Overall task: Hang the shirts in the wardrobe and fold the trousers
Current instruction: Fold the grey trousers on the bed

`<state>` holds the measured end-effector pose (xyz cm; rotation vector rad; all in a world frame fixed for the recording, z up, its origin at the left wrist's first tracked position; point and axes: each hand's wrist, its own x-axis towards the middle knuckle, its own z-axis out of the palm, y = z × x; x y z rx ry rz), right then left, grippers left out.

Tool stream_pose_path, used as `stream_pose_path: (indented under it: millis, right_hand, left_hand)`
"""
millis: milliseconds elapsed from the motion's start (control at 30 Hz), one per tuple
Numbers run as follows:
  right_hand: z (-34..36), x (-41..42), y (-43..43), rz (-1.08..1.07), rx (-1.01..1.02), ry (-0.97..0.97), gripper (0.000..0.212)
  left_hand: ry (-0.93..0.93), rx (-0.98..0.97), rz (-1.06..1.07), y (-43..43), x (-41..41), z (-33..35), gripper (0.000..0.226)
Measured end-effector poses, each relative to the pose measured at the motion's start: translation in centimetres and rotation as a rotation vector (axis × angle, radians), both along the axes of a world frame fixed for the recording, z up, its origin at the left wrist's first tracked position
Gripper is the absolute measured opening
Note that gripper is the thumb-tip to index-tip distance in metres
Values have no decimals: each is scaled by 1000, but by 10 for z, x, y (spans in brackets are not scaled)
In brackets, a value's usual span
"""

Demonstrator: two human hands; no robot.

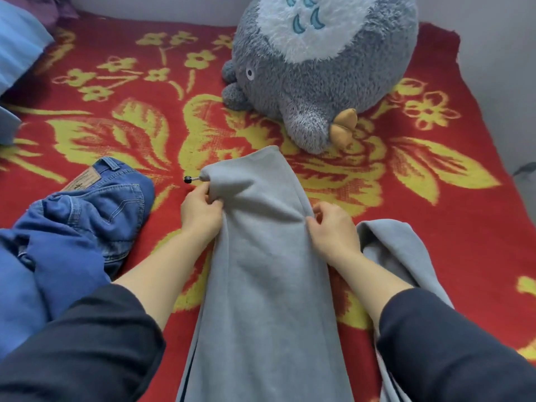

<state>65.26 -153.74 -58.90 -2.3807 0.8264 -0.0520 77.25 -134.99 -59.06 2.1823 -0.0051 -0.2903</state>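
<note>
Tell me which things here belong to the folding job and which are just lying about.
For the job: grey trousers, held by left hand and right hand; crumpled blue jeans.
Lying about: grey plush toy; red blanket.

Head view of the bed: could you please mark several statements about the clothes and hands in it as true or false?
1. The left hand and the right hand both pinch the grey trousers near their far end. True.
2. The blue jeans lie neatly folded to the right of the grey trousers. False: they lie crumpled to the left.
3. A plush toy sits on the red blanket beyond the grey trousers. True.
4. A black toggle sticks out of the trousers beside the right hand. False: it sticks out beside the left hand.
</note>
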Motion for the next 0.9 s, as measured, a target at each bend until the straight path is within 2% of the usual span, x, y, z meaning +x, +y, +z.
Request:
stream_pose_path:
  millis: [67,100,167,200,233,267,333,400,433,500,533,567,633,767,833,900]
  right_hand:
    - [4,-18,-8,118,-256,-42,22]
    - [6,-28,-17,152,-396,-18,29]
    - [13,-49,-43,167,-562,186,38]
    - [17,-58,-57,154,-576,282,29]
    - [21,-65,-70,104,-505,312,16]
    - [28,-69,-81,-3,-352,260,14]
    - [48,-71,-104,-290,171,-49,20]
    - [71,-70,-121,-477,696,-361,18]
    - [79,-71,-128,-500,889,-435,18]
    - [89,-76,-137,-500,1104,-463,25]
    - [89,-79,-140,-500,1123,-447,27]
    - [85,-83,-141,-512,1086,-420,27]
    - [71,-94,-139,-548,834,-266,19]
    - [45,-123,-140,-464,229,101,22]
    - [45,-129,-137,-438,17,143,12]
    - [46,-132,-133,-360,-195,86,28]
  left_hand:
    - [4,255,-11,3,-13,-6,63]
    - [-57,331,-23,-1,-25,-4,70]
    - [-333,454,-159,-16,-53,2,72]
    - [-433,452,-266,-26,-67,4,68]
    - [-469,396,-382,-36,-80,6,60]
    - [-396,316,-488,-48,-91,7,47]
    - [-20,165,-627,-73,-113,9,19]
    - [353,56,-691,-95,-129,13,20]
    - [494,-31,-668,-105,-136,16,21]
    - [739,-270,-568,-123,-146,23,20]
    - [819,-376,-515,-131,-149,24,24]
    - [857,-459,-450,-138,-152,27,28]
    - [827,-535,-307,-149,-154,29,22]
    - [838,-430,-243,-155,-153,29,15]
    - [854,-334,-283,-156,-153,24,21]
    - [882,-255,-295,-160,-156,20,40]
